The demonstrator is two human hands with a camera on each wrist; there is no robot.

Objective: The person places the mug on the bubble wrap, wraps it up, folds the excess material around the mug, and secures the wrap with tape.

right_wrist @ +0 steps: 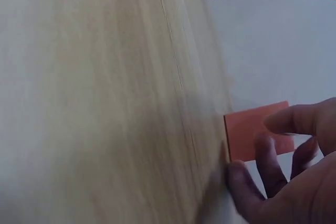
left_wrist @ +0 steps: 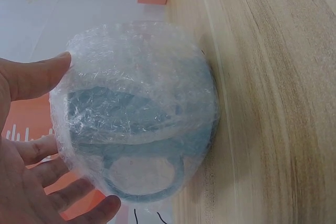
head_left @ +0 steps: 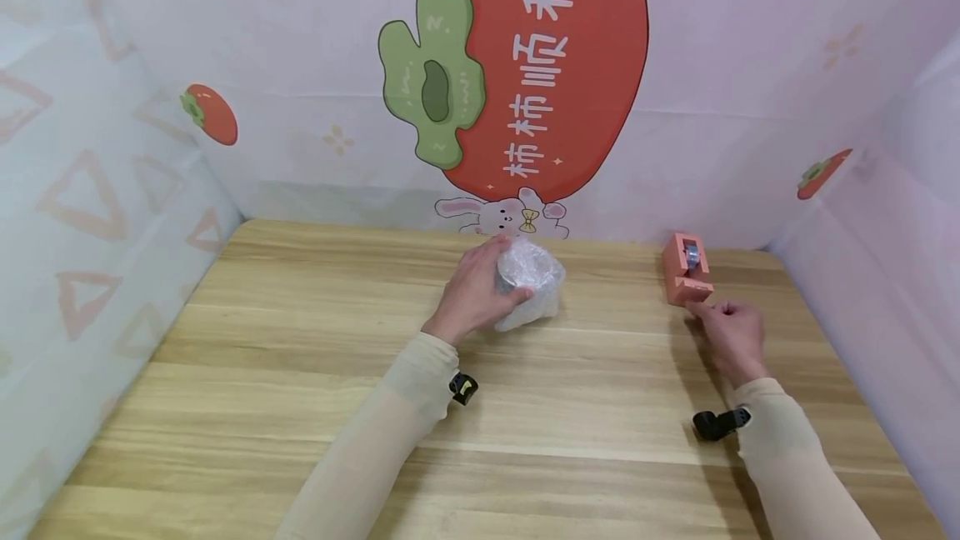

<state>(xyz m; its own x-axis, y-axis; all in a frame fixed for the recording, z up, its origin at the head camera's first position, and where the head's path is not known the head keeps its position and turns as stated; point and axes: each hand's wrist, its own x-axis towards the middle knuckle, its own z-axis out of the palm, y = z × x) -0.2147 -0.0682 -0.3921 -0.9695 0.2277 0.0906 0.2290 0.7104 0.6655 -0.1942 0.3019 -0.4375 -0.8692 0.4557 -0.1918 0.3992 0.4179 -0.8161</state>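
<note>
A pale blue mug (left_wrist: 142, 114) wrapped in clear bubble wrap (head_left: 537, 275) stands on the table, its handle showing through the plastic in the left wrist view. My left hand (head_left: 476, 290) holds the wrapped mug from its left side, thumb and fingers spread around the wrap. At the right, a pink tape dispenser (head_left: 677, 269) carries a small roll of tape. My right hand (head_left: 731, 336) is at the near end of that dispenser, fingers loosely bent and thumb close to the index fingertip. Whether a strip of tape lies between them is too small to tell.
The wood-grain table (head_left: 300, 407) ends at a printed cloth backdrop (head_left: 322, 148) behind, with more cloth on both sides. The dispenser stands close to the back edge. A black wrist camera (head_left: 463, 388) sits on the left wrist, another (head_left: 720, 423) on the right.
</note>
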